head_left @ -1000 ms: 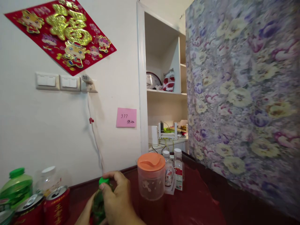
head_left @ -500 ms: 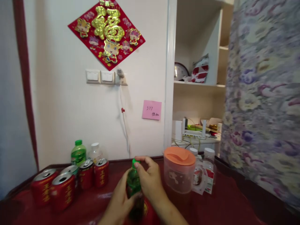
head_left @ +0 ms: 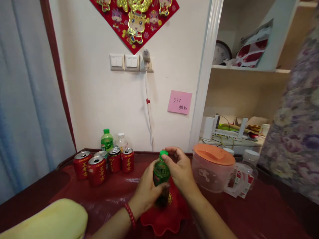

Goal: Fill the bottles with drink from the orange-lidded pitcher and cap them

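Observation:
A small green bottle (head_left: 160, 172) with a green cap stands upright between my hands, over a red scalloped tray (head_left: 159, 225). Wrapped round the bottle's body from the left is my left hand (head_left: 147, 189), with a red bead bracelet on its wrist. The thumb and fingers of my right hand (head_left: 180, 169) pinch the green cap at the top. Whether the bottle's base touches the tray is hard to tell.
Several red cans (head_left: 97, 171) stand at the left, with a green-capped bottle (head_left: 107, 141) and a clear bottle (head_left: 121, 142) behind. An orange-lidded container (head_left: 211, 176) and clear jars (head_left: 250, 159) are at right. A yellow object (head_left: 54, 220) lies front left.
The view has shifted left and down, bringing the yellow object, the bracelet and more of the red tray into sight. Both hands keep hold of the bottle and its cap.

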A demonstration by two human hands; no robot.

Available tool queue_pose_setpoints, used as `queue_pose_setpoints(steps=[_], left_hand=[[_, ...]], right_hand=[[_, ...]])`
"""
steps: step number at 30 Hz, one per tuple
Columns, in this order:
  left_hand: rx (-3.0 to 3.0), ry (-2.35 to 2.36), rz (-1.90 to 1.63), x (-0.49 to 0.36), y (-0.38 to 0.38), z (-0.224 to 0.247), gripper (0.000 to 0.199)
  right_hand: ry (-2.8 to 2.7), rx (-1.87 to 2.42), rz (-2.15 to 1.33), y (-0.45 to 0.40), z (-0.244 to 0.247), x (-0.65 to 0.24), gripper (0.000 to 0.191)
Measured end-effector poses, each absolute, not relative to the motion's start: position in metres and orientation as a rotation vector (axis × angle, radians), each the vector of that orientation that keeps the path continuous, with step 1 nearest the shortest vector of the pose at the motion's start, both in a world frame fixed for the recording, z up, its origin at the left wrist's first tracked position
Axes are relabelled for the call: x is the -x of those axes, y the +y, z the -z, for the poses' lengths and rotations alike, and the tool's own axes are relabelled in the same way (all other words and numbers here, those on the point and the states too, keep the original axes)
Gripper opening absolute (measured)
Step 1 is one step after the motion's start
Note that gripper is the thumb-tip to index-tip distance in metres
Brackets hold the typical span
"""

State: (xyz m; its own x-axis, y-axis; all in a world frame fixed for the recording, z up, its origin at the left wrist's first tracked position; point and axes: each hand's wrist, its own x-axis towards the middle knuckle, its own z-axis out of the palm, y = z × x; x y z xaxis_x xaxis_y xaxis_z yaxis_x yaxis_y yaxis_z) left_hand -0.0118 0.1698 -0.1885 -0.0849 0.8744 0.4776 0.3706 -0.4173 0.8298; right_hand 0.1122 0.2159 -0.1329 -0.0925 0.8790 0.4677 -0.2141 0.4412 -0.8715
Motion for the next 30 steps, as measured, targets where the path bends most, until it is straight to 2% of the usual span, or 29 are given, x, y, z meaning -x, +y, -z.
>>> queue_pose_setpoints(steps=[5, 10, 14, 21, 26, 30], left_hand=[[-1.778, 1.348, -1.504, 0.013, 0.169, 0.183, 0.073], [-1.809, 1.284, -1.442, 0.023, 0.170, 0.184, 0.065], [-1.834, 1.163, -1.412, 0.035, 0.169, 0.190, 0.057], [-1.807, 1.066, -1.455, 0.040, 0.171, 0.198, 0.051], [-1.766, 1.097, -1.522, 0.042, 0.177, 0.194, 0.049], [-1.710, 1.239, -1.589, 0.046, 0.179, 0.193, 0.050]], right_hand=[[-1.501, 0.687, -1.107, 0.217, 0.133, -0.120, 0.049], [-1.850, 0.793, -1.006, 0.216, 0.134, -0.128, 0.041], [-1.976, 0.832, -0.959, 0.215, 0.133, -0.132, 0.045], [-1.859, 0.754, -0.938, 0.215, 0.138, -0.127, 0.026], [-1.831, 0.850, -0.808, 0.210, 0.131, -0.126, 0.026], [-1.800, 0.837, -0.830, 0.202, 0.119, -0.127, 0.027]])
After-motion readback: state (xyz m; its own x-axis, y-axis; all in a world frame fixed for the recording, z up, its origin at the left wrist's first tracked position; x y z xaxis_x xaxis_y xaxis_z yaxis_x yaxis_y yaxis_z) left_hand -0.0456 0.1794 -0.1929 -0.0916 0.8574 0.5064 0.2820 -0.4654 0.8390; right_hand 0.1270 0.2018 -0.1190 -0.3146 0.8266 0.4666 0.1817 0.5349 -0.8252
